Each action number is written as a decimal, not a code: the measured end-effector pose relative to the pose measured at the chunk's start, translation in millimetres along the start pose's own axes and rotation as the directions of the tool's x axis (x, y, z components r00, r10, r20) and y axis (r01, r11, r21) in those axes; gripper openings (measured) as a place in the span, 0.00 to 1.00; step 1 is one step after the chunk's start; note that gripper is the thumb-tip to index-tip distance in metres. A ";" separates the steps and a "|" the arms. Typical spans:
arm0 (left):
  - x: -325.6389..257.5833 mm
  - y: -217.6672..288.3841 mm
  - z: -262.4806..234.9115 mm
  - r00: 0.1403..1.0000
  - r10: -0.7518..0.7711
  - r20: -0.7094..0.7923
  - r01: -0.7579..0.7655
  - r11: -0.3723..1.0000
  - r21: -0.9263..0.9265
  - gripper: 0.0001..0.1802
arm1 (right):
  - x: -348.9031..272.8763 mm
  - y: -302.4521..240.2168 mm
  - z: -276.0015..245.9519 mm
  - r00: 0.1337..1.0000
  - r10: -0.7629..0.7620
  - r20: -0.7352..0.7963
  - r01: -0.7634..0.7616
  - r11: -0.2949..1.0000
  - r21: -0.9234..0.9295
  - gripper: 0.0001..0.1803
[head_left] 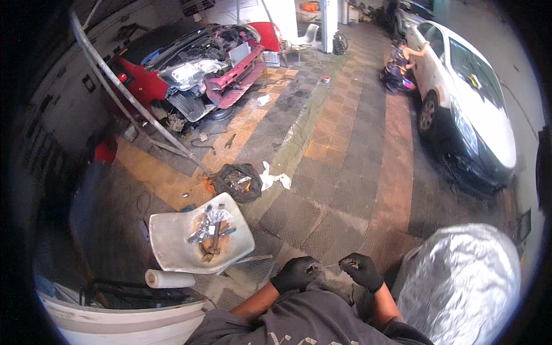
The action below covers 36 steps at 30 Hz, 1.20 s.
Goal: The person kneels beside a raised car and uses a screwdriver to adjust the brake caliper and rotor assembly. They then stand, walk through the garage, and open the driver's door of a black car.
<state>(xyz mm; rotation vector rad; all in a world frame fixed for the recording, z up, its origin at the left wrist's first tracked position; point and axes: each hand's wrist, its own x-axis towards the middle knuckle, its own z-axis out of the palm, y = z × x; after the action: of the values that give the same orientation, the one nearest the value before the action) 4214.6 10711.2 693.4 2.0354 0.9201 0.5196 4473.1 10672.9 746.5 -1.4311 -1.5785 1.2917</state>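
Note:
Both of my hands wear black gloves and are held close together in front of my dark shirt. My left hand (294, 275) has its fingers curled, with a small greyish bit showing at the fingertips. A short gap away, my right hand (363, 272) is bent in a pinch, and something small and pale shows between thumb and fingers. What either hand grips is too small to name. Nearest on the left stands a worn white plastic chair (168, 236), with a clear plastic bag (215, 217) and several tools on its seat.
A white roll (169, 279) lies beside the chair; a black tool bag (237, 183) and white rag (273, 177) lie beyond. A silver-wrapped bulky object (460, 282) stands close right. A dismantled red car (190, 75) is far left; a person (397, 66) crouches by a white car (471, 86).

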 end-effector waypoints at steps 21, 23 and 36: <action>610.8 -155.6 -251.8 0.982 0.119 0.144 -0.096 0.983 -0.157 0.22 | 582.1 -38.8 -306.3 0.986 -0.155 0.056 0.156 0.988 -0.015 0.12; 683.7 -166.6 -258.0 0.943 0.287 0.168 -0.269 0.955 -0.121 0.20 | 619.2 -24.5 -338.6 0.979 -0.202 -0.030 0.203 0.979 0.021 0.11; 1102.6 -220.1 -261.8 0.992 0.109 0.065 -0.099 0.985 -0.141 0.12 | 909.8 68.9 -661.8 0.959 -0.163 -0.230 0.155 0.987 -0.051 0.27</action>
<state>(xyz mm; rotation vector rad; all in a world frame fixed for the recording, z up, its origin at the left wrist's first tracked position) 4669.3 11772.3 701.0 1.9707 0.7176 0.5477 4918.9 11708.1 751.6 -1.3890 -1.5261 0.9708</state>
